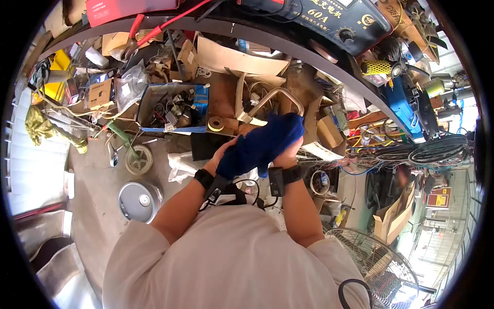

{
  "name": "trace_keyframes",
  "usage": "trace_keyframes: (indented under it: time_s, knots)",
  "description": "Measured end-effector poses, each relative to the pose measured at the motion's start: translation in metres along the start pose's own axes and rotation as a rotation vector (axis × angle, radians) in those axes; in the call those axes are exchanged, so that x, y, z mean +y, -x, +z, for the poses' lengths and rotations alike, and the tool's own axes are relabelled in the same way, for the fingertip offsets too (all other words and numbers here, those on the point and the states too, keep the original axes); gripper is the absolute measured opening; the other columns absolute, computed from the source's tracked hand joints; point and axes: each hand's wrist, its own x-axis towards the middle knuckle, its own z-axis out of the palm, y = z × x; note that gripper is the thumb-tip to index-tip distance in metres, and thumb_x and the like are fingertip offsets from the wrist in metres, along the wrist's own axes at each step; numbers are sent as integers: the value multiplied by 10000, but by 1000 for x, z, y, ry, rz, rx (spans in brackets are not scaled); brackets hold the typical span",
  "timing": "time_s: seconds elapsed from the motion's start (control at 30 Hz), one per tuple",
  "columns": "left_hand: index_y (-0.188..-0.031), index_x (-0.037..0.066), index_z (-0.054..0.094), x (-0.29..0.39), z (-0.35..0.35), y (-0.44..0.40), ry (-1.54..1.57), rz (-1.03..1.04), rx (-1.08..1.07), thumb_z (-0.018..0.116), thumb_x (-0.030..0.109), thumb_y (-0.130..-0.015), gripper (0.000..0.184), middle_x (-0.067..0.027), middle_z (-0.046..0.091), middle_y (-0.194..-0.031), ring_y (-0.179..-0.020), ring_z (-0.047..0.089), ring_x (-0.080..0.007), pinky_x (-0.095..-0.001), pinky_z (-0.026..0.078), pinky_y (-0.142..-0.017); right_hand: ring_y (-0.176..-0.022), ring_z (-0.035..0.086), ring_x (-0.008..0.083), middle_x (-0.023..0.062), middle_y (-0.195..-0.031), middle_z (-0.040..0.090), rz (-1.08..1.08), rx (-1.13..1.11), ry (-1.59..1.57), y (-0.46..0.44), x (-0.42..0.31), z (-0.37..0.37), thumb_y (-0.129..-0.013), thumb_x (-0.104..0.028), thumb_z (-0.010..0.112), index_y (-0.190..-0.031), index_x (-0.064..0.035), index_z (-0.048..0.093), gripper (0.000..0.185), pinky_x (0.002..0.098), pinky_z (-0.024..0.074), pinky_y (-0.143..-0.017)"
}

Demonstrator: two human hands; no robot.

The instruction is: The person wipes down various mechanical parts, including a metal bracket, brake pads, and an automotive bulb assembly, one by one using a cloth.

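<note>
A dark blue cloth is bunched between my two hands in front of my chest. My left hand grips its lower left end, with the fingers partly covered by the cloth. On the other side my right hand holds the right end, its fingers mostly hidden behind the fabric. Each wrist carries a black strap with a small dark device. A bent metal tube rises just beyond the cloth, and a roll of tape lies to its left.
Beyond my hands is a blue box of small parts beside open cartons. A black charger sits on the shelf above. A grey round drum and a wheel are at left, a wire fan at lower right.
</note>
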Motion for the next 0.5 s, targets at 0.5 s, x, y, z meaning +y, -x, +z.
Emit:
trace_keyframes:
  time_s: [0.5]
  knots:
    - [-1091,-1,592,48,70,36,-492,280,236,412,252,-914,357,-120,662,-1007,-884,647,-226,-320,515,-830,-1048,565,283,141,-1102,605,906,-261,-2229,46,55,53,-907,-427,410,-1091,-71,565,430,415,428,-964]
